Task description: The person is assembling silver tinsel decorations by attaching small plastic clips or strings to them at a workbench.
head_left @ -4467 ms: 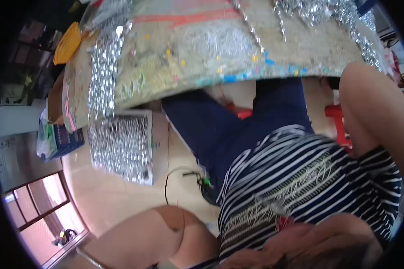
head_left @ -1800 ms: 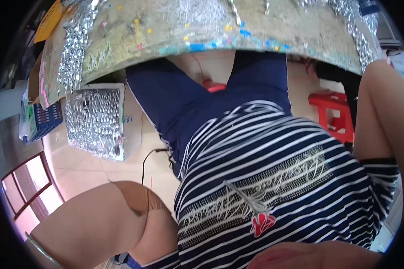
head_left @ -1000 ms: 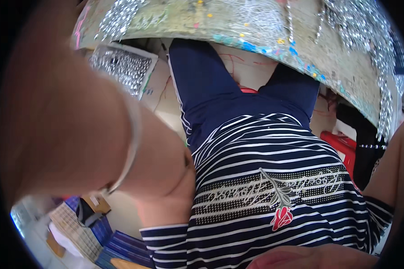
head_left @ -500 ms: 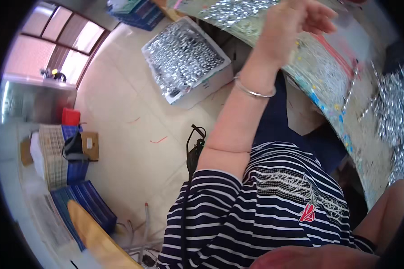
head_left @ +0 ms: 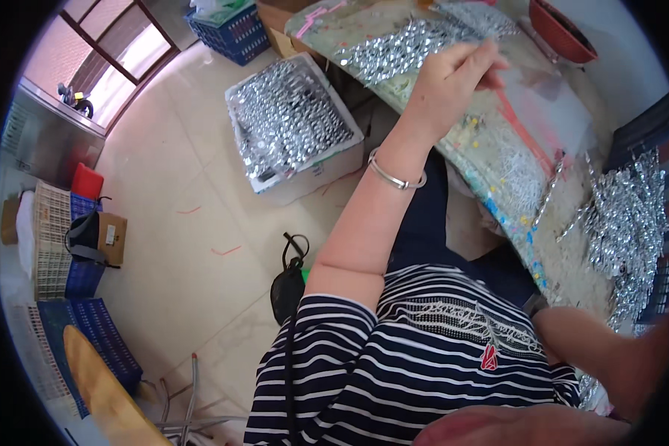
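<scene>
My left hand (head_left: 457, 80) reaches over the worktable (head_left: 490, 160), its thumb and fingers drawn together; whatever they may hold is too small and blurred to make out. Just left of it lies a spread of shiny silver pieces (head_left: 390, 56). To its right are a clear plastic sheet or bag (head_left: 561, 104) and pinkish-red strips (head_left: 519, 123). A bunch of white thin strands (head_left: 520, 178) lies closer to me. My right arm (head_left: 591, 349) bends at the lower right, with its hand out of sight. Near that arm is a large heap of silver strands (head_left: 628, 215).
A white foam box (head_left: 297, 178) full of silver pieces stands on the floor left of the table. Behind it are a blue crate (head_left: 234, 33) and a carton (head_left: 282, 26). A red basin (head_left: 561, 33) sits at the far right; a black bag (head_left: 284, 293) lies beside me.
The view has shifted, showing more of the table's far side and the red basin. My left hand's fingers, spread before, are now drawn together. My right arm shows more.
</scene>
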`<state>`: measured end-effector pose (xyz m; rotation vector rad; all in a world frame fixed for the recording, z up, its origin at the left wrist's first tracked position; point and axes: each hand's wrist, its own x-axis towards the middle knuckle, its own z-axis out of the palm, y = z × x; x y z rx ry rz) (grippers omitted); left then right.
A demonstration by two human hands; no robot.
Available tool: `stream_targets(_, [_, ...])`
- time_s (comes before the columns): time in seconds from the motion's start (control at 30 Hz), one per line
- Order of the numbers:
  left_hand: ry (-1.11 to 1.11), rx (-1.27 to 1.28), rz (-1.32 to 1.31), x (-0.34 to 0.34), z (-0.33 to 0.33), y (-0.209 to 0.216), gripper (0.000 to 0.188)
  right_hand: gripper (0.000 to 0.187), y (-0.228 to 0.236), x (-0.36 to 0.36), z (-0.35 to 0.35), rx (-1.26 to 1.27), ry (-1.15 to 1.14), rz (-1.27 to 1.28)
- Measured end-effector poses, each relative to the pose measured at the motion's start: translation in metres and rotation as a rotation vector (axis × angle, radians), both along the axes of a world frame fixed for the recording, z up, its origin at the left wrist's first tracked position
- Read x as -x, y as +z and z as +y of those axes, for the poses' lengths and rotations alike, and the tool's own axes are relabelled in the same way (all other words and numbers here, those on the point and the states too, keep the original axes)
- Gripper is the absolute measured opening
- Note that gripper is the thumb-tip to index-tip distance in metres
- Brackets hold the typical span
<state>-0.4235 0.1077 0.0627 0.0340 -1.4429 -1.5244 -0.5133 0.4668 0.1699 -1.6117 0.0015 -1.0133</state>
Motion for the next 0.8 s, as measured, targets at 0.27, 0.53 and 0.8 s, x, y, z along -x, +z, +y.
stream_targets(0.27, [-0.009, 0.012, -0.215, 0.017, 0.006, -0.022, 0.03, 0.039, -0.08, -0.122, -0.161, 0.176, -0.295, 0.512])
stream_targets(0.53, [-0.072, 0.039, -0.271, 0.023, 0.007, -0.026, 0.024, 0.027, -0.094, -0.183, -0.177, 0.202, -0.177, 0.31])
stream_targets(0.8, [-0.13, 0.045, -0.312, 0.055, 0.014, -0.021, 0.021, 0.025, -0.031, -0.202, -0.21, 0.644, 0.184, 0.462])
